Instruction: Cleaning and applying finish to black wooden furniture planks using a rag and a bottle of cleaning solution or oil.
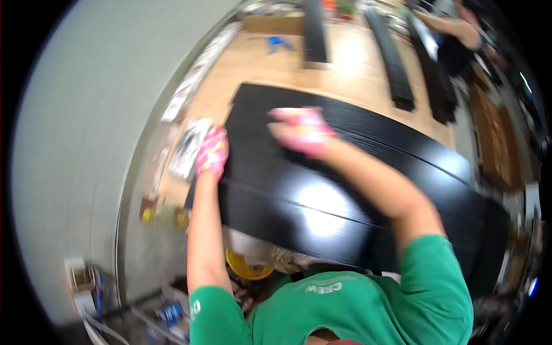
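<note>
Left hand (211,153) in its pink glove sits right on the near-left edge of the big black panel (345,184), fingers curled down over that edge and clamped on it, with the bare forearm running straight back toward the green shirt (368,305). Right hand (302,131), also pink-gloved, lies flat on top of the same panel, further in from the left hand and up toward the far edge, fingers together and pointing left; it's blurred, so whether it presses or merely rests I can't tell, and it grips nothing. The panel itself spreads out under and to the right of both hands, glossy, with a bright glare patch just below the right forearm and long seams running across it. It lies on a pale wooden worktop (345,69) that shows beyond the right hand. Out past the fingers of the right hand, well apart, several long black strips (397,63) lie on that worktop, and a small blue object (278,42) rests further up. Just beside the left hand, on its outer side, there's a clutter of silvery packets (188,146) along the table edge. Below the left forearm, a yellow round thing (247,269) peeks out beneath the panel. Far up right, another person's arm (454,26) reaches over the strips.
</note>
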`<act>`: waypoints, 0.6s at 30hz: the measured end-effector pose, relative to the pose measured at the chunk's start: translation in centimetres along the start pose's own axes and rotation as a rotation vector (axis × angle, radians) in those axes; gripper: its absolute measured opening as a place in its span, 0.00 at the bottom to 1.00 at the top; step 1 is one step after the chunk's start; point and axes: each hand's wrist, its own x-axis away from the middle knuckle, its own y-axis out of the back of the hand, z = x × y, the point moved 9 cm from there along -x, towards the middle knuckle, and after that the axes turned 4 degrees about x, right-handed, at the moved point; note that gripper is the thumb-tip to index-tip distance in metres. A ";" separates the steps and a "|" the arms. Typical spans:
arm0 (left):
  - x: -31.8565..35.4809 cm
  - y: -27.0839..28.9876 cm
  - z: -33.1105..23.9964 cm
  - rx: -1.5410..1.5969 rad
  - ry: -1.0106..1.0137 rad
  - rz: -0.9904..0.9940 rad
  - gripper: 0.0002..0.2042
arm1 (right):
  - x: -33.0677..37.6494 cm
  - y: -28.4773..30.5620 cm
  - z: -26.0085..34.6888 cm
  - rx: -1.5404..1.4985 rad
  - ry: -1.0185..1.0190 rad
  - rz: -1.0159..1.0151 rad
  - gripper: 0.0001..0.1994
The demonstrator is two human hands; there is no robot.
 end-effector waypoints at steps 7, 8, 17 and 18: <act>-5.2 -4.7 9.9 -0.118 -0.043 0.076 0.21 | -10.8 -11.4 4.6 0.332 -0.058 -0.184 0.14; -4.1 -3.7 7.6 0.050 0.056 0.063 0.24 | -10.0 -10.6 2.6 0.332 -0.109 -0.085 0.15; -4.5 -1.8 10.3 0.009 0.017 -0.040 0.25 | 19.9 12.2 -15.7 0.513 -0.571 -0.290 0.09; -4.5 -1.5 10.0 0.006 0.003 -0.041 0.25 | 25.0 15.6 -20.6 0.601 -0.615 -0.430 0.08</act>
